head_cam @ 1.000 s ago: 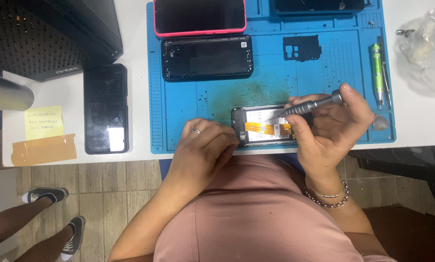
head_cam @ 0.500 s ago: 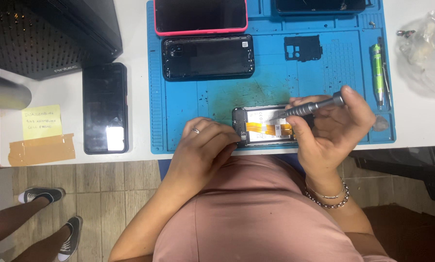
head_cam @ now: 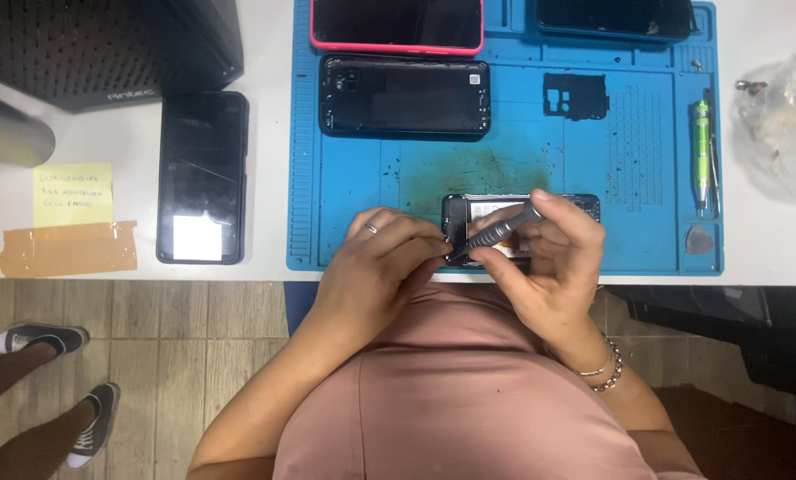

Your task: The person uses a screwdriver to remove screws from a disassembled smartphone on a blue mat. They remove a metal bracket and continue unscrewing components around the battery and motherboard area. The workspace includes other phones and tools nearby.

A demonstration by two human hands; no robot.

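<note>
The grey screwdriver point(head_cam: 497, 233) has been swung down toward the opened phone's point(head_cam: 522, 213) left end, where it is being gripped by the right hand point(head_cam: 553, 258); the frame is being pinched steady on the blue mat point(head_cam: 398, 178) by the left hand point(head_cam: 380, 262).

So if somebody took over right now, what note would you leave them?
Left hand steadies the opened phone at the near edge of the blue mat. Right hand holds the grey screwdriver, tip down at the phone's left end. Done: back cover is off, lying further up the mat. Left: the inside work; whether any screws are out can't be seen.
</note>
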